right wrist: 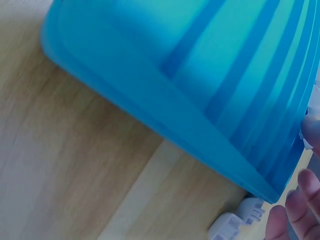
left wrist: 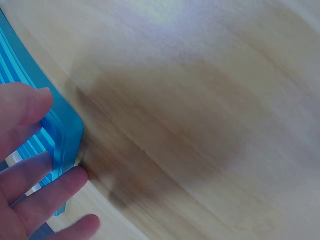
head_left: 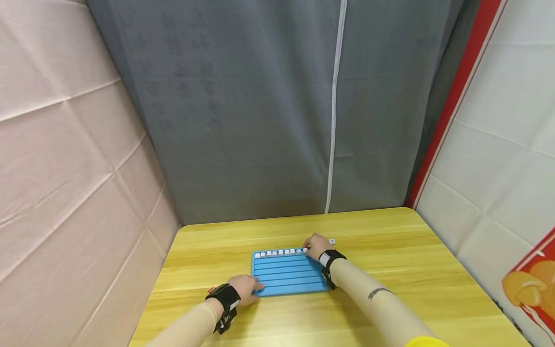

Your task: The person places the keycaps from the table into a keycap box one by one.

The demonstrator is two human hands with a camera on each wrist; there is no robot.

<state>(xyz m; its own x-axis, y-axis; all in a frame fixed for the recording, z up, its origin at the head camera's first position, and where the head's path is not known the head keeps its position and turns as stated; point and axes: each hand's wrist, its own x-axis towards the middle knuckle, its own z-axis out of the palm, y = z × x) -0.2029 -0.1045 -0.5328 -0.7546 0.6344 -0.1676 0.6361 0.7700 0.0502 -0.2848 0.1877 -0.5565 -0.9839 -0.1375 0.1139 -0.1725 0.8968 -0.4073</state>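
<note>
One blue tray [head_left: 286, 284] on the worktop [head_left: 208, 246] in the head view; at its near left corner, the left hand [head_left: 244, 289]; at its far right corner, the right hand [head_left: 318, 246], pinching a white block [head_left: 305, 249] beside a row of blocks [head_left: 275, 253] along the far edge. Left wrist view: fingers [left wrist: 55, 197] relaxed, touching the tray. Right wrist view: two loose blocks [right wrist: 225, 227] just beside the tray's corner.
</note>
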